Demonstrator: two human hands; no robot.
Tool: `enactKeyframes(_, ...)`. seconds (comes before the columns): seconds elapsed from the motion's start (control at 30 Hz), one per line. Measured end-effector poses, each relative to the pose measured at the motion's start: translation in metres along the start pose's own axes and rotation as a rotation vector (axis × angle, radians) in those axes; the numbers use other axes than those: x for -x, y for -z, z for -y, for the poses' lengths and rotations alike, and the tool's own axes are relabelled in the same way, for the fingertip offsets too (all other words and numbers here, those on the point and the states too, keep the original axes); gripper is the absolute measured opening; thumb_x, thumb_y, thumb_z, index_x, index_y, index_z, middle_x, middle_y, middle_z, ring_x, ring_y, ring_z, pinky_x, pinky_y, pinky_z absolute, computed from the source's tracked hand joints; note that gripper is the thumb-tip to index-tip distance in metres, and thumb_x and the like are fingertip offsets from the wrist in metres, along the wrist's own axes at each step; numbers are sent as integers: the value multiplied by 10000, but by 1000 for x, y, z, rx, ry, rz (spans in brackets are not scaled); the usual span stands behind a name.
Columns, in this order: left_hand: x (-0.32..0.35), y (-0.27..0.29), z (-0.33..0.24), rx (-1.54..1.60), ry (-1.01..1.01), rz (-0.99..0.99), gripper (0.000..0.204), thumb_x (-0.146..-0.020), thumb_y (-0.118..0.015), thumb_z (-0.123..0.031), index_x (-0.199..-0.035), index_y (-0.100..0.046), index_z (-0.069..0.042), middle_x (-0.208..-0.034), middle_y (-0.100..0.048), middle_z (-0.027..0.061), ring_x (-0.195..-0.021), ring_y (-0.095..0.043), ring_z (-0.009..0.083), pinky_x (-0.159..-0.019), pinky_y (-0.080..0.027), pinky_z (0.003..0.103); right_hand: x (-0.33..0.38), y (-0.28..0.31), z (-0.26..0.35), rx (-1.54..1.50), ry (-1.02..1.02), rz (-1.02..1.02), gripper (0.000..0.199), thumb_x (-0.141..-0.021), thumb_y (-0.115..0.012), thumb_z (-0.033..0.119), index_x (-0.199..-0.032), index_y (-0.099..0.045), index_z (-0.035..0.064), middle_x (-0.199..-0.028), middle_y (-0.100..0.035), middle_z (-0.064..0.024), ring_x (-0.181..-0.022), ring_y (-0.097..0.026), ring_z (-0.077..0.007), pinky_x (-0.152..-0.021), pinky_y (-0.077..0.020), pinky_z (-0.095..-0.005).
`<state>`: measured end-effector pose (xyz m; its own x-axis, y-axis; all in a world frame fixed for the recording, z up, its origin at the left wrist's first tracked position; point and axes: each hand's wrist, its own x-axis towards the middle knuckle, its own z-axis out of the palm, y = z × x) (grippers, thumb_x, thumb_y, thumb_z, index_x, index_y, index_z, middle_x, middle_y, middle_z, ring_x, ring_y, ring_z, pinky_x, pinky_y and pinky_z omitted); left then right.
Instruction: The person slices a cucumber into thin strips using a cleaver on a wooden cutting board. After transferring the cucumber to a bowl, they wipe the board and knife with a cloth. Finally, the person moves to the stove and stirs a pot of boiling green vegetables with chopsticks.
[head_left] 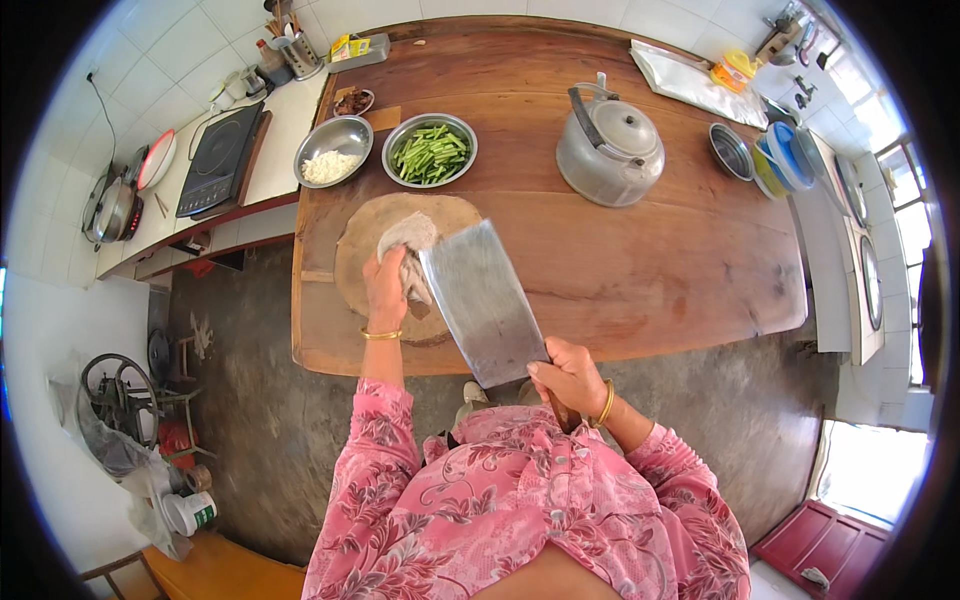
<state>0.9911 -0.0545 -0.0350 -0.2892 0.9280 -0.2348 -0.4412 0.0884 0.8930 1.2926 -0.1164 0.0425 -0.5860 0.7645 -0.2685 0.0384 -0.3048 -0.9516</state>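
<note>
Holding the cleaver (485, 305): right hand (568, 374), closed round the wooden handle; one broad blade slants up and left over the table's near edge.
Cloth (412, 232): one, pale, bunched in the left hand (386, 290) beside the blade — whether they touch, I cannot tell.
Arms: left reaching forward over the board, right bent with its hand close to the body; one bracelet (382, 335) on each wrist.
Chopping board (358, 235): one round wooden slab beneath cloth and left hand.
Table (690, 270): broad brown wood, its front corners rounded.
Metal bowls (469, 128): two beyond the board — white pieces in the left, cut green stalks in the right.
Kettle (610, 155): one, metal, dark-handled, right of the bowls.
Room: grey floor (270, 400), white tiled wall (190, 45); at left, a counter (283, 125) bearing one black hotplate (218, 158).
</note>
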Motion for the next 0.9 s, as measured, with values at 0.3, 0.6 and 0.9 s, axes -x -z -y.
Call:
enactKeyframes(0.3, 86, -91, 16, 785, 58, 324, 763, -862, -344, -667, -1346, -376, -79, -1288, -483, 124, -1150, -500, 278, -965, -424, 416, -51, 6, -3, -166, -81, 129, 343, -942, -497, 344, -905, -508, 3, -600, -546, -63, -441, -513, -120, -378, -420, -259)
enactKeyframes(0.6, 38, -40, -25, 637, -133, -73, 705, -894, -353, -616, -1359, -370, -87, -1337, -450, 126, -1207, -450, 288, -1009, -374, 430, 20, 20, -59, 23, -227, -8, 238, -911, -524, 213, -812, -518, -3, -541, -508, -33, -421, -475, -99, -390, -399, -251)
enactKeyframes(0.9, 84, -115, -2, -1286, -1034, 376, 463, -866, -584, -358, -1178, -538, -19, -1328, -422, 174, -1269, -365, 349, -1042, -313, 410, -26, 6, -36, 383, 128, -293, 209, -819, -591, 142, -858, -470, -24, -561, -500, -189, -456, -529, -281, -456, -416, -389)
